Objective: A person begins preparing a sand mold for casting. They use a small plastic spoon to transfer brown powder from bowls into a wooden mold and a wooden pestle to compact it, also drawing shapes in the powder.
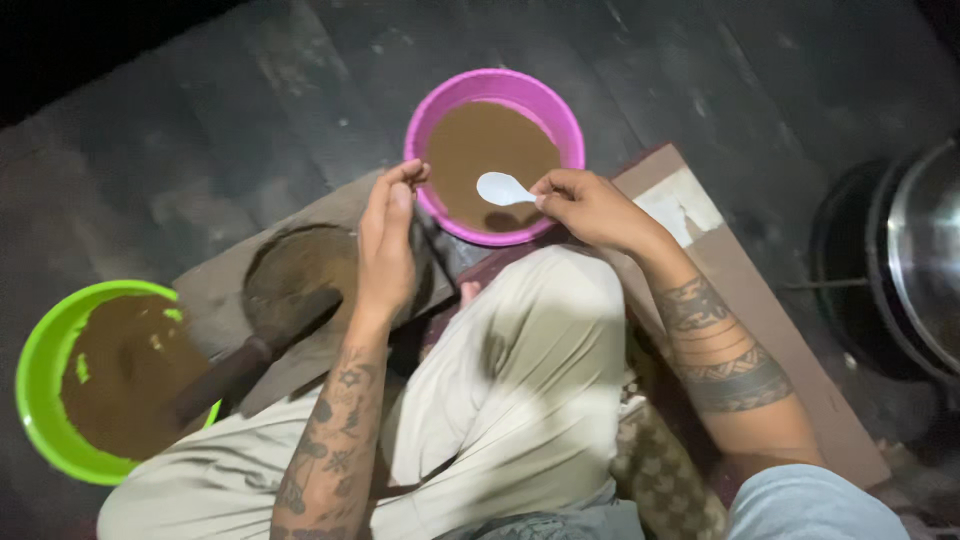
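Dim scene, lit from near the camera; corners toward 10 and 2 o'clock fall black. Glare whitens the trouser knee point(540, 340). Slightly soft throughout.

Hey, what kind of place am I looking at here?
Probably a dim floor-level cooking or mixing spot: dark floor planks, a pink bowl and a green bowl of brown paste, and a metal pot alongside.
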